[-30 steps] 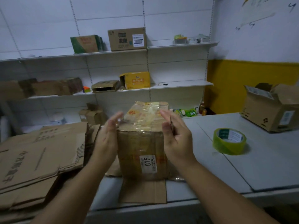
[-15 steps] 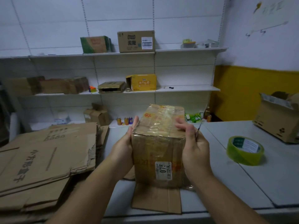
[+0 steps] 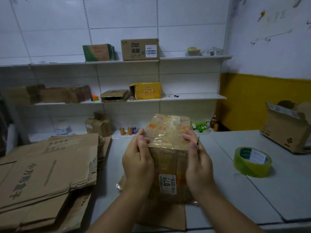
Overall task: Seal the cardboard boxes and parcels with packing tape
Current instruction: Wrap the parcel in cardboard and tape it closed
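- The left hand [image 3: 138,163] grips the left side of a tall brown cardboard box wrapped in glossy clear tape [image 3: 168,145], fingers curled over its top edge.
- The right hand [image 3: 199,163] holds the opposite side likewise.
- The box stands upright on a flat cardboard piece [image 3: 168,217] on the grey surface [image 3: 235,199].
- A green roll of packing tape [image 3: 252,161] lies to the right, apart from the box.
- To the left lies a stack of flattened brown cartons [image 3: 47,174].
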`<state>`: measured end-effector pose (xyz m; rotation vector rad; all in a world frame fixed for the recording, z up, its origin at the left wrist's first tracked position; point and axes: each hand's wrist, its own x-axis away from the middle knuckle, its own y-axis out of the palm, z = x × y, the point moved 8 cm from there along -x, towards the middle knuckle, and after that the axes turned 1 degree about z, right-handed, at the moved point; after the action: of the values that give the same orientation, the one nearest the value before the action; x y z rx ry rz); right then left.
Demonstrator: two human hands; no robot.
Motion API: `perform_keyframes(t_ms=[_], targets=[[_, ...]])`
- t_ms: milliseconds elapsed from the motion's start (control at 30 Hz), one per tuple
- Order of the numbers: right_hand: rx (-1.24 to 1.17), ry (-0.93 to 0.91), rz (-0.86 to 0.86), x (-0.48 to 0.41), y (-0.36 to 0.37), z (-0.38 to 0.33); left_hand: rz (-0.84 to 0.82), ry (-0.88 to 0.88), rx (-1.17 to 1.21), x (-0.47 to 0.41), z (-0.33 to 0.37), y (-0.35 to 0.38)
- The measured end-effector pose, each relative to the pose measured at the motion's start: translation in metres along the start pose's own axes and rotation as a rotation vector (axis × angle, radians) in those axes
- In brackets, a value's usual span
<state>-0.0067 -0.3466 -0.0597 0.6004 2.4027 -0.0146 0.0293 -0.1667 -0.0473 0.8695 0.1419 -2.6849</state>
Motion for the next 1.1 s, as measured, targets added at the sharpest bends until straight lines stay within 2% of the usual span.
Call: perform_keyframes(t_ms=[100, 267, 367, 467, 533, 733, 933, 1033, 1100], targets=[[0.091, -0.14, 0.048, 0.005, 0.002, -0.011, 0.018, 0.004, -0.023, -0.001, 0.0, 0.001], [-0.07, 0.073, -0.02, -0.002, -0.002, 0.013, -0.054, -0.053, 0.065, -0.002, -0.001, 0.001], [-0.064, 0.129, -0.124, -0.005, -0.007, 0.015, -0.168, -0.196, 0.177, 0.0, -0.01, 0.002], [-0.037, 0.084, -0.305, -0.002, -0.003, 0.005, -0.294, -0.366, 0.257, 0.004, -0.02, 0.003], [0.027, 0.021, -0.371, 0.001, -0.001, 0.002, -0.282, -0.348, 0.217, 0.007, -0.02, 0.001], [0.059, -0.015, -0.26, 0.006, 0.001, 0.008, -0.099, -0.15, 0.093, 0.007, -0.014, -0.003], [0.005, 0.185, -0.27, -0.009, -0.012, -0.001, 0.027, -0.045, 0.015, -0.005, -0.006, -0.013], [0.053, 0.137, -0.091, -0.048, -0.052, -0.016, 0.113, -0.082, 0.067, -0.026, 0.004, -0.022], [0.03, 0.167, -0.011, -0.078, -0.077, -0.015, 0.114, -0.105, 0.075, -0.048, 0.004, -0.026]])
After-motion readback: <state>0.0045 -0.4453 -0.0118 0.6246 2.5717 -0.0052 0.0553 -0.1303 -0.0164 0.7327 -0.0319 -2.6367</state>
